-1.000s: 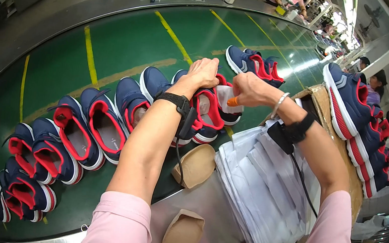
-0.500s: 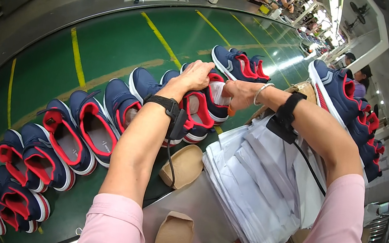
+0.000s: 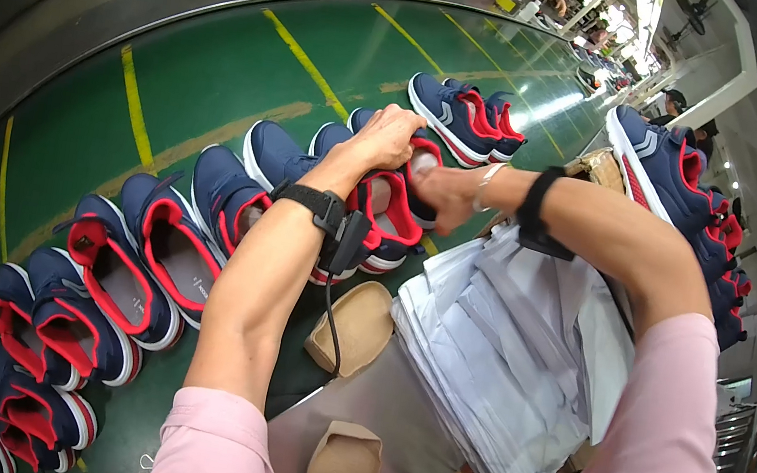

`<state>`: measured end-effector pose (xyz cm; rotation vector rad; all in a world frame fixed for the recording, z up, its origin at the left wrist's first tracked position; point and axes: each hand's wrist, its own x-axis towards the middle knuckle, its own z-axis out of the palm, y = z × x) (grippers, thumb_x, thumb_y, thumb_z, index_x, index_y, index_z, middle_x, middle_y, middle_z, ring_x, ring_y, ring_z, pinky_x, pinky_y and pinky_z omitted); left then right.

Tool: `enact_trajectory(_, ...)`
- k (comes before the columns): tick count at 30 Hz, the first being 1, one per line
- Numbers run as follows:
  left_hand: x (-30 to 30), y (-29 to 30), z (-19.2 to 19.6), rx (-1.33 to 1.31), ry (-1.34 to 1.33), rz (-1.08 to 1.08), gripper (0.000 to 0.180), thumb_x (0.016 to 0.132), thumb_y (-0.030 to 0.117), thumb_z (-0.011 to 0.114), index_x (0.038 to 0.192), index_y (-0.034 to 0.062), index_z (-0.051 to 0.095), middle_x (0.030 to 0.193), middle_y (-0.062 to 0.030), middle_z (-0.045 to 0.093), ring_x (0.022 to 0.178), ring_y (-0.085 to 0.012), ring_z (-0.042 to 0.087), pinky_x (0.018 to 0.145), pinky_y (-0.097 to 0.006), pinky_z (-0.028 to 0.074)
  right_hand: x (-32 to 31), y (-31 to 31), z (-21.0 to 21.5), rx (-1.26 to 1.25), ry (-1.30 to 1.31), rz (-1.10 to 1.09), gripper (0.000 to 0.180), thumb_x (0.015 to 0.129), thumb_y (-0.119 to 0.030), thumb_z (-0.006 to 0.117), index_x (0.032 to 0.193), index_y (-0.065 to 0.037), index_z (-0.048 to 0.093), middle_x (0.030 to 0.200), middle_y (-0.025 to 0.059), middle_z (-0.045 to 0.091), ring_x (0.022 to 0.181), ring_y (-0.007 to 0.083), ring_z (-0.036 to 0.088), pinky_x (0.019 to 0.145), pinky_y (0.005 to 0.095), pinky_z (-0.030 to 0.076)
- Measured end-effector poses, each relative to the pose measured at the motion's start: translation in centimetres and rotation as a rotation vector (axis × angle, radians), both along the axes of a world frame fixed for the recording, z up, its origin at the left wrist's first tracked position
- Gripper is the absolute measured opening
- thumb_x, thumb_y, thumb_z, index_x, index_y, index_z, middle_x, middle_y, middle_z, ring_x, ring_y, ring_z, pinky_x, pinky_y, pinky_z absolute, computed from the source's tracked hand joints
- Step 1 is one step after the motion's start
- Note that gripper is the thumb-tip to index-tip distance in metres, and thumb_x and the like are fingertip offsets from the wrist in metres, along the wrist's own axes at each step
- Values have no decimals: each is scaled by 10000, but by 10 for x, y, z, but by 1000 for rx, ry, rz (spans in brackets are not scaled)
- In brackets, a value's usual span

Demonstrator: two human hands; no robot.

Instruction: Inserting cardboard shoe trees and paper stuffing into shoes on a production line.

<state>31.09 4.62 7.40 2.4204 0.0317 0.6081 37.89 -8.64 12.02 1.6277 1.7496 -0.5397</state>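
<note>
My left hand is closed over the front of a navy sneaker with red lining. Whitish stuffing, which looks like crumpled paper, shows in the shoe's opening. At that opening is my right hand, slightly blurred, its fingertips hidden. A neighbouring sneaker, partly under my left wrist, also has pale stuffing inside. More navy sneakers stand in a curving row to the left, several with bare insoles showing. Beyond my hands sits a pair of sneakers.
A stack of white paper sheets lies below my right forearm. Two tan moulded shoe inserts lie near me. More sneakers are piled at right. The green table has yellow stripes; people work at the far end.
My right hand has moved slightly left and down at the shoe's opening, and the stuffing sits deeper inside. My left hand keeps its hold. The view has shifted a little.
</note>
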Motion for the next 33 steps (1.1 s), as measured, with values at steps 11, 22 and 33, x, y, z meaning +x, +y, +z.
enact_trajectory(11,-41,-15,26,-38,-496,175,144,773,33,537,902,-25,561,904,-218,587,889,-397,575,771,-429,462,-46,31,72,-31,-148,14,295,698,-190,575,871,37,649,852,218,653,832,313,646,673,386,516)
enact_trajectory(22,-246,-165,23,159,215,-132,300,747,173,617,913,-19,456,749,-223,596,689,-406,595,601,-473,474,-141,-247,189,907,-179,-105,383,728,45,513,1107,92,488,1168,217,480,1117,349,472,933,373,414)
enact_trajectory(33,-347,-176,17,-838,129,268,140,802,55,615,905,-5,542,761,-79,654,662,-138,621,619,-284,497,-139,-303,158,1071,-38,-101,434,825,-42,554,1228,66,435,1311,213,420,1197,345,436,995,371,385)
